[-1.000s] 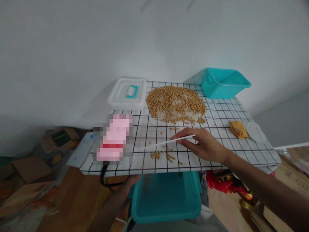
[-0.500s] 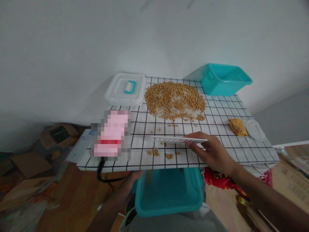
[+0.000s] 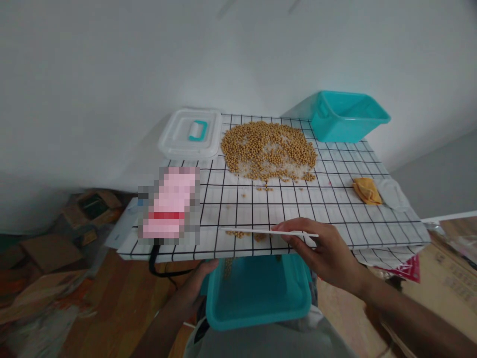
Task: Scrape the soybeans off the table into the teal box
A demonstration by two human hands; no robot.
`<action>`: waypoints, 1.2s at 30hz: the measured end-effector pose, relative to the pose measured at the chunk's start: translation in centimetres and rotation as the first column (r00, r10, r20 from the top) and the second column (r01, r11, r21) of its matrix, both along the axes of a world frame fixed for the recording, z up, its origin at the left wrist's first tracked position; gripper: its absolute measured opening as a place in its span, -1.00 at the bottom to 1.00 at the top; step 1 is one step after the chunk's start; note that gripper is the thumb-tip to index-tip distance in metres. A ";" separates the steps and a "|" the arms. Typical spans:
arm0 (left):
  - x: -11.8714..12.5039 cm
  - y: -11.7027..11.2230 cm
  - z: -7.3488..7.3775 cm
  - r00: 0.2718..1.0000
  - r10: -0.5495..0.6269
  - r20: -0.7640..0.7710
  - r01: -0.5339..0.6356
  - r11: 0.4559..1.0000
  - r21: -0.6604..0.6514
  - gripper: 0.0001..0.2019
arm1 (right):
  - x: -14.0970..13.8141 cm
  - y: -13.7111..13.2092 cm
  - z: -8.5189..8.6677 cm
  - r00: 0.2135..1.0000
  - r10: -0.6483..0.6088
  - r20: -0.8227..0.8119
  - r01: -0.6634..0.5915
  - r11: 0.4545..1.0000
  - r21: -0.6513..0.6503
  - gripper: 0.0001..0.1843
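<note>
My right hand is closed on a flat white plastic card, held edge-on just above the near edge of the grid-patterned table. A few loose soybeans lie right behind the card at the table's edge. My left hand grips the left rim of a teal tub held below the table's edge; a few beans lie in its near-left corner. A large heap of soybeans mixed with white grains lies at the back of the table.
A clear lid with a teal handle lies at the back left, a second teal tub at the back right. An orange cloth and a clear lid lie on the right. Cardboard boxes clutter the floor on the left.
My right hand has drawn the card toward me across the table, sweeping the loose beans to the near edge. The left hand keeps the tub under that edge.
</note>
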State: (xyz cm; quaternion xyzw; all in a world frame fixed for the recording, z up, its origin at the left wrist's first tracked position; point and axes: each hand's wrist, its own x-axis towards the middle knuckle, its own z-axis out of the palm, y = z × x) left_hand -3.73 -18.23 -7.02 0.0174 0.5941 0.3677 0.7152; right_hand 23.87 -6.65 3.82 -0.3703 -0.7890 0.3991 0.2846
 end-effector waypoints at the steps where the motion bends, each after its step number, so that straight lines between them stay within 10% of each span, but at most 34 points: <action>1: 0.0 0.0 0.0 1.000 -0.002 0.006 0.002 1.000 0.011 -0.78 | 0.0 -0.4 -0.1 1.000 -0.007 -0.007 0.007 1.000 0.004 -0.70; 18: -0.3 -0.2 -1.1 0.999 -0.013 0.039 0.012 0.999 0.033 -0.79 | -1.5 -7.0 -0.6 0.976 -0.210 -0.063 0.210 0.978 -0.013 -0.63; 30: -1.8 -0.4 -1.0 0.999 -0.021 -0.034 0.022 0.999 0.036 -0.77 | -5.3 3.6 0.5 0.988 -0.147 -0.057 0.155 0.970 0.190 -0.80; 36: -2.0 -0.5 -1.1 0.998 0.011 -0.054 -0.012 1.000 -0.028 -0.78 | -5.4 3.8 0.1 0.998 -0.055 -0.001 0.054 0.984 0.171 -0.78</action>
